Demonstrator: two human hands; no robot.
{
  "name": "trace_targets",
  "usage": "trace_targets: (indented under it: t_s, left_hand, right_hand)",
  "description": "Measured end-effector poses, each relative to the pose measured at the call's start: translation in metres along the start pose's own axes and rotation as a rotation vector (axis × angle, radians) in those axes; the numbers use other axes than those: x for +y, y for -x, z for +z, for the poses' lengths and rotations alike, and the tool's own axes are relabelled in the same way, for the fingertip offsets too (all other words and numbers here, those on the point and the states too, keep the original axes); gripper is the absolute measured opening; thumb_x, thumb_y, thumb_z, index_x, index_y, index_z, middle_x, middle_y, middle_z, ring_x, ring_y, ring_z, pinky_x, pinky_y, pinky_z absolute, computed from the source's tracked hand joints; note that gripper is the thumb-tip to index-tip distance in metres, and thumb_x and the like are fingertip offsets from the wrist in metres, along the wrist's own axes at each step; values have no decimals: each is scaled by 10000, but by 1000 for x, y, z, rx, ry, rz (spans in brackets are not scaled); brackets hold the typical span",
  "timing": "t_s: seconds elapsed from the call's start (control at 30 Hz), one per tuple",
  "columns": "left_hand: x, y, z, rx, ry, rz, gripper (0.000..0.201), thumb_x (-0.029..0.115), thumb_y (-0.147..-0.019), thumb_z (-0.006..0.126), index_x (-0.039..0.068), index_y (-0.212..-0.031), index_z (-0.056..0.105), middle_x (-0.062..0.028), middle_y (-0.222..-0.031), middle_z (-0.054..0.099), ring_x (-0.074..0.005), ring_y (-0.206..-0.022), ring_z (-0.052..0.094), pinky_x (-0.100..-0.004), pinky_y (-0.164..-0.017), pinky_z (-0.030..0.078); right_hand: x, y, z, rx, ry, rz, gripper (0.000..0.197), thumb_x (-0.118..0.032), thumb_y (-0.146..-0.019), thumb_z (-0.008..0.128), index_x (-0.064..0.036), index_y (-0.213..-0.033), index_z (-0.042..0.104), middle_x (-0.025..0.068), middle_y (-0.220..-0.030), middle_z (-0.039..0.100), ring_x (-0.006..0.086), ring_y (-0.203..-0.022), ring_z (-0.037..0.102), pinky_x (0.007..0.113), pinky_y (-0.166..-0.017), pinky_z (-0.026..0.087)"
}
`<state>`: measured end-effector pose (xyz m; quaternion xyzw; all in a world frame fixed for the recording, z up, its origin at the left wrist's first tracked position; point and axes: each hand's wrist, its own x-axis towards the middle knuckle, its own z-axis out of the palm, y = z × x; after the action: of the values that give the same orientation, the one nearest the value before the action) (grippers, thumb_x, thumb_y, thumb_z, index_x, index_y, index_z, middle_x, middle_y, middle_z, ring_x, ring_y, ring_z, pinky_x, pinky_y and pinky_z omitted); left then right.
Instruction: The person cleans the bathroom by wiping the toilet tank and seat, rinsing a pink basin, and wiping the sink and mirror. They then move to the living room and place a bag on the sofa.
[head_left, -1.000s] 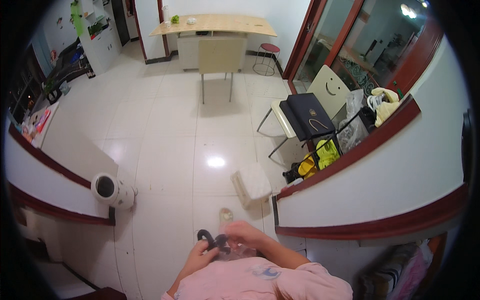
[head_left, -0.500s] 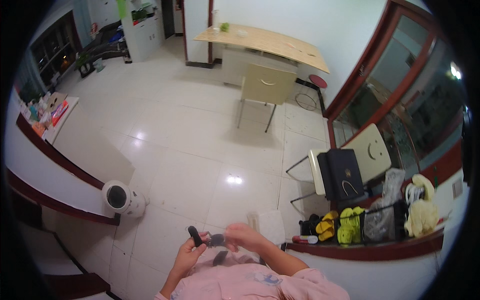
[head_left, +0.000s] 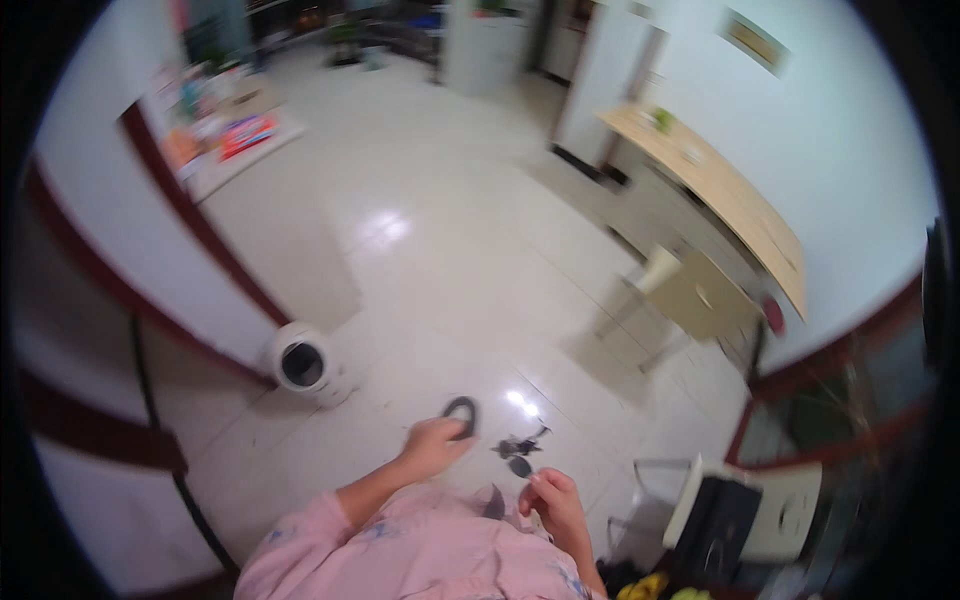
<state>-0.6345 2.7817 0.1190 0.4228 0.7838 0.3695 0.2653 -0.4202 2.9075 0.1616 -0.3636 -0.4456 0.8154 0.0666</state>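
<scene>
My left hand [head_left: 430, 450] is closed round a black, ring-shaped loop [head_left: 463, 407], held out in front of my pink top. To its right, the fingers of my right hand [head_left: 556, 500] pinch a small dark oval piece [head_left: 520, 467]. Just beyond that piece shows a dark, spiky cluster [head_left: 518, 446], which seems joined to it. Blur hides what kind of thing this is. The two hands are apart, both over the pale tiled floor [head_left: 440, 310].
A white bin [head_left: 302, 362] with a dark opening stands by the wall end on the left. At right are a wooden-topped table [head_left: 720, 190], a cream chair [head_left: 700, 295] and a nearer chair [head_left: 790, 510] bearing a black bag [head_left: 715, 525]. A low counter [head_left: 240, 160] holds packages.
My view has swung left, so the room shifts rightward. My hands have drawn apart; the dark cluster, formerly between them, now shows beside my right hand. The loop stays in my left.
</scene>
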Motion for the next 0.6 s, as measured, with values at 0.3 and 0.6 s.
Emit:
trace_targets:
  t_s: [0.3,0.6]
  left_hand:
    - [30,-66,-31,-278,476,20,271,269,-866,592,67,-1045,621,-110,-828,609,-196,-753,592,-316,-661,442]
    - [61,-76,-1,121,549,-187,396,282,-853,657,-20,-1086,551,-115,-983,587,-159,-944,543,-294,-811,429]
  right_hand:
    - [-69,-123,-9,-362,25,250,228,-161,-897,562,-12,-725,560,102,-654,615,164,-571,567,280,-563,453]
    - [-149,-249,5,-867,231,489,258,-237,-900,570,-23,-758,587,80,-697,607,169,-592,589,287,-554,478]
